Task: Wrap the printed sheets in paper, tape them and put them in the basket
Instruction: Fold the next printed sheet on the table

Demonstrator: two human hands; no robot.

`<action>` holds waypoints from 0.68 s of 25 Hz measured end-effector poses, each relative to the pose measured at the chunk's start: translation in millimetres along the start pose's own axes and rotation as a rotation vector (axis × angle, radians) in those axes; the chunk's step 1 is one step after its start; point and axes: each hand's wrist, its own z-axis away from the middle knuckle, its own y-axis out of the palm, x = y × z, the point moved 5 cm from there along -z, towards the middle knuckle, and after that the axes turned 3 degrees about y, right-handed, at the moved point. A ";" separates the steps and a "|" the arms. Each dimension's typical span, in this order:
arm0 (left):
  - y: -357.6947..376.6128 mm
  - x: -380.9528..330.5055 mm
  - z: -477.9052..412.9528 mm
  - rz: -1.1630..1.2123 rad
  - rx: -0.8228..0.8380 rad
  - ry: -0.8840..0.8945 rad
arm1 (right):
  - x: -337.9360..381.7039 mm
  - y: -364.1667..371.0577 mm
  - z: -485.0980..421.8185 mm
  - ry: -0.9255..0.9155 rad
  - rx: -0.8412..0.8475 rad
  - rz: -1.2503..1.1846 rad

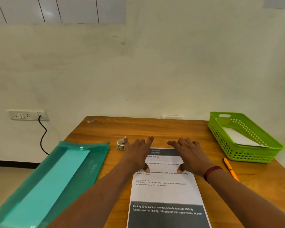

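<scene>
A printed sheet (166, 193) with black text and dark bands lies on the wooden table (155, 127) in front of me. My left hand (136, 153) and my right hand (190, 153) rest flat on its far end, fingers spread and straight, thumbs touching the paper. A small roll of tape (121, 144) stands just left of my left hand. The green plastic basket (243, 137) sits at the far right with a white folded sheet (242, 138) inside it.
A teal translucent folder (48, 181) holding lighter teal paper lies at the left, overhanging the table edge. An orange pen (230, 169) lies right of the sheet, near the basket. A wall socket with a black cable (43, 137) is at the left.
</scene>
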 end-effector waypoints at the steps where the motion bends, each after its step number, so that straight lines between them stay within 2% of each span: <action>1: 0.3 -3.6 4.4 0.001 -0.027 0.006 | 0.6 -0.5 4.5 0.012 -0.007 -0.001; 4: -1.3 -9.0 17.1 -0.045 -0.085 0.050 | 6.8 -2.8 18.6 0.019 -0.057 -0.011; 9: 15.1 -21.8 37.5 -0.013 -0.085 0.155 | 29.0 8.3 45.3 0.047 -0.083 -0.113; 13: 41.0 -28.5 51.8 0.071 -0.076 0.139 | 40.5 26.2 58.0 0.123 0.038 -0.153; 15: 50.0 -30.6 57.6 0.091 -0.042 0.121 | 45.8 30.6 61.9 0.124 0.124 -0.175; 17: 57.1 -32.6 60.7 0.090 -0.026 0.118 | 51.7 31.6 63.2 0.103 0.142 -0.192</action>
